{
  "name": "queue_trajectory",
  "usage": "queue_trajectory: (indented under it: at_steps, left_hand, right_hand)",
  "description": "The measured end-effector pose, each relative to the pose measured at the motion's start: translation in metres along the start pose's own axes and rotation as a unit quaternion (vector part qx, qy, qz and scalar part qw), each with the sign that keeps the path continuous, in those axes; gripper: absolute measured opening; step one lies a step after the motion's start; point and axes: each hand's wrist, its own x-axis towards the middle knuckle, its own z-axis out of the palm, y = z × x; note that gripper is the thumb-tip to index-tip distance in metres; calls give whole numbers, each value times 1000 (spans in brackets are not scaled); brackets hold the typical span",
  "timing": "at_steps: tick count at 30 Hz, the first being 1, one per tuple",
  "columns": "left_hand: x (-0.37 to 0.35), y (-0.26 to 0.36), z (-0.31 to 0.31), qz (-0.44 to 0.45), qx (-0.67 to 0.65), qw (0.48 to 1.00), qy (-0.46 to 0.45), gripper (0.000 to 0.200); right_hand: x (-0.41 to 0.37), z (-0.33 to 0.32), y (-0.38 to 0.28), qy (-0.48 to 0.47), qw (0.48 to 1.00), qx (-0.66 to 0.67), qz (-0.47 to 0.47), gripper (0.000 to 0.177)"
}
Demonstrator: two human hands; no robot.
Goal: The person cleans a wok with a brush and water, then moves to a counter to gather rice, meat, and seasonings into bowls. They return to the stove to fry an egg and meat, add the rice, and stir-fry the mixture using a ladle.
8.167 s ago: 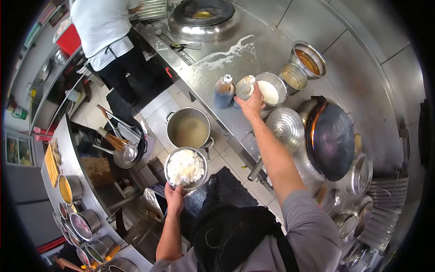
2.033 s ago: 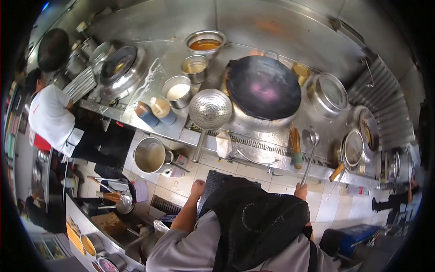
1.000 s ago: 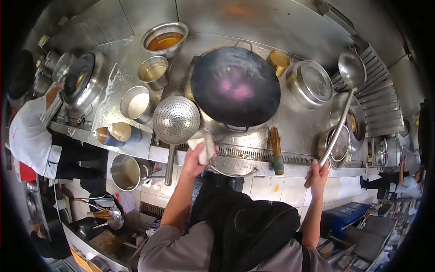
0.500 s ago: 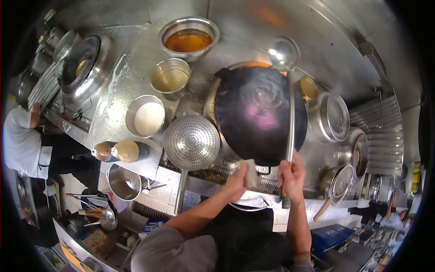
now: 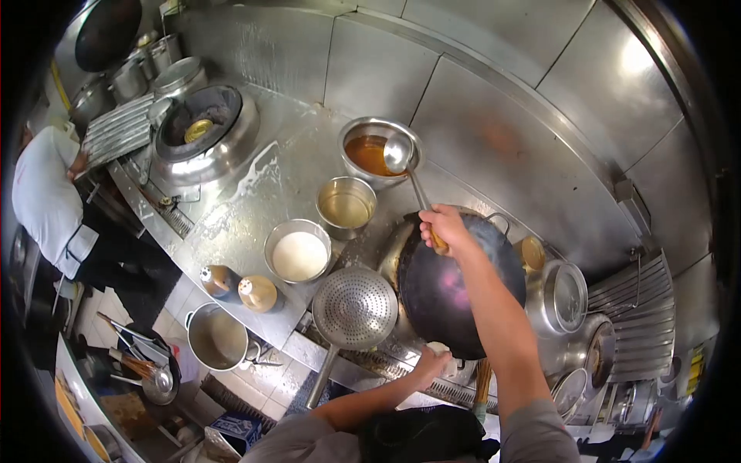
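Over the steel bowl of amber liquid [image 5: 361, 151], right hand [image 5: 443, 230] clasps long steel ladle [image 5: 398, 153], best kept level; left hand [image 5: 429, 363] fingers clamp black wok [image 5: 457, 297].

Steel counter [image 5: 258, 197]: wok [image 5: 432, 297], strainer [image 5: 355, 307], oil bowl [image 5: 378, 121], bottles [image 5: 258, 293].

Right hand [image 5: 441, 228] holds ladle [image 5: 398, 153] over amber bowl [image 5: 378, 121]; left hand [image 5: 431, 363] apparently grips wok [image 5: 455, 297].
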Motion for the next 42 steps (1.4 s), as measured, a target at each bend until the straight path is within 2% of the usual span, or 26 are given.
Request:
queue_trajectory:
  at_steps: [2,3,6,8,10,11,13,14,16,18,20,22,24,26,27,28,30,32,36,37,38,40,41,42]
  left_hand:
    - [2,-10,0,29,-15,999,12,27]
    - [8,-18,-7,11,9,1000,-18,32]
    - [15,-26,-8,30,77,996,20,29]
    - [12,-20,-7,21,90,996,17,28]
    - [7,-11,-2,-6,38,999,9,28]
    - [7,-8,-1,0,40,999,10,28]
    - [13,-13,-4,26,88,995,41,27]
    - [18,-13,-7,34,87,995,43,27]
    - [19,-13,-14,26,174,984,0,63]
    - [17,-12,-10,22,164,986,28,64]
    - [15,-8,-9,19,157,986,58,64]
    - [27,-14,-19,26,102,994,-22,64]
    - [20,0,-11,33,89,995,14,60]
    - [0,24,-2,-3,88,996,-20,55]
    - [4,9,2,35,-7,999,35,46]
    - [4,9,2,33,-1,999,36,46]
    - [7,14,7,1,37,994,101,34]
    - [-4,26,14,2,83,992,92,26]
    - [7,7,18,62,57,985,149,21]
    - [12,4,15,60,49,988,131,19]
    - [14,2,13,57,40,991,113,18]
    - [13,0,14,74,63,988,119,18]
    - [1,7,24,72,58,989,120,18]
    - [-23,21,41,69,67,985,143,19]
  right_hand:
    - [23,3,-2,-1,1000,-4,9,11]
    - [33,3,-1,-6,1000,-13,23,11]
    - [56,10,-6,-41,996,64,36,12]
    - [54,21,-22,-30,995,78,44,14]
    - [69,27,-27,-7,952,262,156,15]
    - [71,26,-26,-12,953,261,152,15]
    - [71,18,-21,-134,884,424,144,18]
    - [71,17,-15,-140,885,420,142,18]
    - [60,14,1,-196,873,440,78,19]
    - [47,12,5,-183,890,413,54,21]
    - [34,8,4,-184,877,433,103,22]
    - [27,-1,7,-212,852,468,100,23]
    - [16,-9,8,-240,795,543,124,23]
    - [-5,-20,7,-259,789,546,112,22]
    - [-20,-27,6,-272,787,545,101,21]
    - [-35,-34,3,-272,784,550,99,21]
    - [-67,-53,1,-271,785,550,85,20]
    - [-104,-75,1,-279,782,551,85,21]
    - [-177,-126,15,-289,776,546,128,20]
    - [-196,-137,20,-263,794,534,127,20]
    - [-210,-151,30,-285,780,537,146,20]
    - [-245,-169,47,-220,784,550,183,21]
    - [-257,-177,58,-217,786,548,187,21]
    - [-269,-183,69,-203,812,511,195,22]
